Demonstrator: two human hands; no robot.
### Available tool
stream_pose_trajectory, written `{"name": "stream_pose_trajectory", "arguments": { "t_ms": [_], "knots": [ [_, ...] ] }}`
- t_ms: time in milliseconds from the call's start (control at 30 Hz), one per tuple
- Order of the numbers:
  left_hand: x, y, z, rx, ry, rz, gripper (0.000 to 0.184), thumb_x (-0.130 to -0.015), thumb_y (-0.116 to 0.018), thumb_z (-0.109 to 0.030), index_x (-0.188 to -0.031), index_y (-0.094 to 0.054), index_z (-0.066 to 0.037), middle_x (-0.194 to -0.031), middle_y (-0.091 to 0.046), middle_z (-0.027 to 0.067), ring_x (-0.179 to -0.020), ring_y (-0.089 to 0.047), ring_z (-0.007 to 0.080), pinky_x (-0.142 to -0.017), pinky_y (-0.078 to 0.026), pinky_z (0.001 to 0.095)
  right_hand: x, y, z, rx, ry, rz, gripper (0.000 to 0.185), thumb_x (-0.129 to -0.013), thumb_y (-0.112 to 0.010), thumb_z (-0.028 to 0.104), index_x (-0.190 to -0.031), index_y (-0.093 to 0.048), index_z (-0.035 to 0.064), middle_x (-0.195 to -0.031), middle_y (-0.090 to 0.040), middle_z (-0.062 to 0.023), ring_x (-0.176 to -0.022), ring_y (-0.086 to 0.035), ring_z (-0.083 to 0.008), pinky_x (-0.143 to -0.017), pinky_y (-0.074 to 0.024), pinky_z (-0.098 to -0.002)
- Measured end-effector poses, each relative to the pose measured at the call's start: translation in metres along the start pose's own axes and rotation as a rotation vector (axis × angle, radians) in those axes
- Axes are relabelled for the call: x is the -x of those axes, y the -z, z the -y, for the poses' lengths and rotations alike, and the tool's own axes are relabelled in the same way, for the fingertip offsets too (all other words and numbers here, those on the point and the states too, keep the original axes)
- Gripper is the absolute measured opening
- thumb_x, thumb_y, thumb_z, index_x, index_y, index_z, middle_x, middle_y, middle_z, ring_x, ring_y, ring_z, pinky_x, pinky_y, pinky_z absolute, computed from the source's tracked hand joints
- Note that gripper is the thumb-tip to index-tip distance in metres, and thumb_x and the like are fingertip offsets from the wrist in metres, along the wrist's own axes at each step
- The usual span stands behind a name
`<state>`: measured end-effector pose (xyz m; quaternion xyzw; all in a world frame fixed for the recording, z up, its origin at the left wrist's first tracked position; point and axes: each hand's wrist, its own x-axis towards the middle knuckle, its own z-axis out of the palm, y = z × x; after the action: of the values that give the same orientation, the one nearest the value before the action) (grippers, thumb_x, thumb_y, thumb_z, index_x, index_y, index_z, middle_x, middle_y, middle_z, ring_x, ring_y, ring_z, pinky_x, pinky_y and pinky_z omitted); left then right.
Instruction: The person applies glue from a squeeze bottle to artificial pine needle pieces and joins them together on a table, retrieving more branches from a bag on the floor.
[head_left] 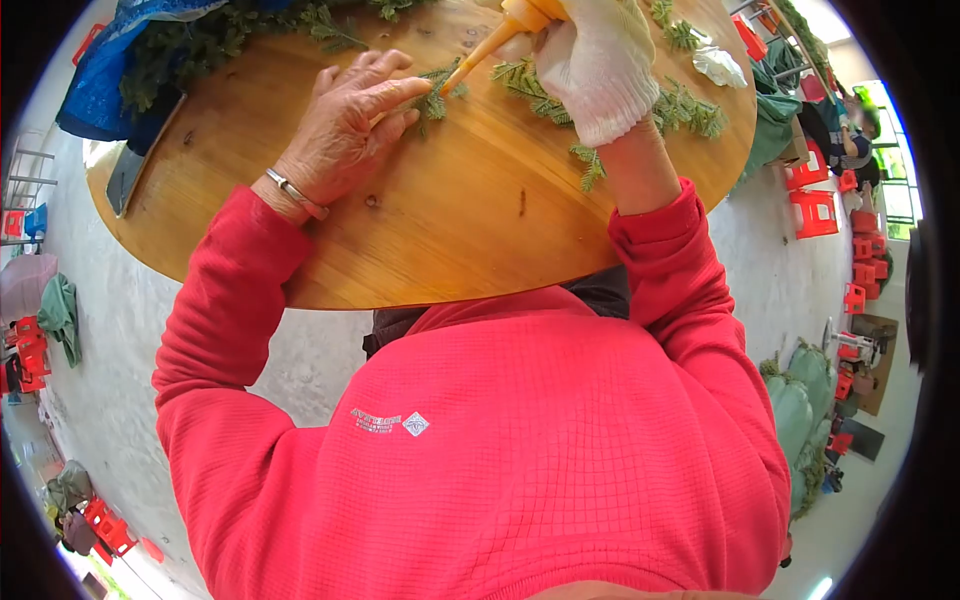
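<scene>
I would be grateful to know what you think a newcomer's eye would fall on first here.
Probably the bright red top, which fills the lower middle of the view. Next might come the white-gloved right hand near the top edge, holding a yellow-orange bottle whose nozzle points down at a small green sprig by the bare left hand's fingers. Beneath both hands spreads the glossy wooden table.

Red top [560, 430], fine grid; yel.-org. bottle [527, 14]; grn. sprigs [433, 108]; wht. glove [605, 85]; brn. wood-grain tbl. [430, 240]
</scene>
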<state>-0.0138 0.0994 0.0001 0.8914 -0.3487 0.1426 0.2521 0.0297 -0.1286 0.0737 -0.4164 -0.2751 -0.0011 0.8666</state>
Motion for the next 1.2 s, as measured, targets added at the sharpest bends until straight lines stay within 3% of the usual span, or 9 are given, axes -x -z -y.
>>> {"name": "stream_pose_trajectory", "arguments": {
  "t_ms": [200,300,433,533,1000,1200],
  "knots": [
    [-0.001,0.000,0.010,-0.058,-0.022,0.031,0.045,-0.084,-0.072,-0.016,-0.128,-0.062,-0.015,-0.142,-0.050,0.0155,-0.138,-0.037,0.0350,-0.111,-0.027,0.0449,0.006,-0.010,-0.004,-0.011,-0.053,-0.148,0.010,-0.102,-0.053,0.013,-0.093,-0.052,0.0087,-0.073,-0.046,0.0023,-0.061,-0.040,-0.0081,-0.055,-0.0358,-0.0247],
    [0.000,-0.001,0.013,-0.056,-0.029,0.032,0.048,-0.084,-0.073,-0.026,-0.130,-0.062,-0.019,-0.142,-0.050,0.0163,-0.137,-0.037,0.0383,-0.110,-0.027,0.0485,0.005,0.004,-0.011,-0.065,-0.054,-0.023,0.009,-0.102,-0.053,0.013,-0.094,-0.052,0.0083,-0.074,-0.046,0.0019,-0.061,-0.040,-0.0084,-0.056,-0.0368,-0.0251],
    [0.001,-0.003,0.014,-0.048,0.003,0.025,0.051,-0.084,-0.074,-0.032,-0.132,-0.061,-0.021,-0.142,-0.050,0.0167,-0.136,-0.038,0.0396,-0.109,-0.026,0.0501,0.009,-0.009,-0.012,0.005,-0.046,-0.072,0.009,-0.101,-0.053,0.013,-0.095,-0.053,0.0069,-0.075,-0.048,0.0008,-0.060,-0.041,-0.0091,-0.056,-0.0380,-0.0254],
    [0.000,0.000,0.010,-0.042,0.036,0.059,0.052,-0.081,-0.076,-0.023,-0.130,-0.061,-0.015,-0.145,-0.048,0.0140,-0.140,-0.035,0.0338,-0.113,-0.023,0.0438,0.010,-0.012,-0.015,0.065,-0.062,-0.117,0.009,-0.101,-0.054,0.012,-0.095,-0.053,0.0051,-0.076,-0.049,-0.0002,-0.061,-0.043,-0.0094,-0.057,-0.0400,-0.0255],
    [0.001,0.001,0.009,-0.001,0.038,0.056,0.053,-0.079,-0.076,-0.026,-0.130,-0.062,-0.014,-0.142,-0.050,0.0130,-0.138,-0.038,0.0317,-0.111,-0.024,0.0422,0.011,-0.008,-0.019,0.178,-0.063,-0.185,0.011,-0.100,-0.057,0.014,-0.100,-0.056,0.0023,-0.079,-0.054,-0.0021,-0.063,-0.050,-0.0094,-0.063,-0.0485,-0.0267],
    [0.001,0.002,0.007,0.014,0.046,0.052,0.053,-0.080,-0.076,-0.028,-0.130,-0.062,-0.015,-0.143,-0.050,0.0137,-0.138,-0.038,0.0317,-0.111,-0.024,0.0428,0.008,-0.011,-0.016,0.202,-0.047,-0.221,0.008,-0.099,-0.058,0.011,-0.099,-0.054,0.0032,-0.079,-0.053,-0.0016,-0.063,-0.049,-0.0090,-0.061,-0.0461,-0.0258]
  ]
}}
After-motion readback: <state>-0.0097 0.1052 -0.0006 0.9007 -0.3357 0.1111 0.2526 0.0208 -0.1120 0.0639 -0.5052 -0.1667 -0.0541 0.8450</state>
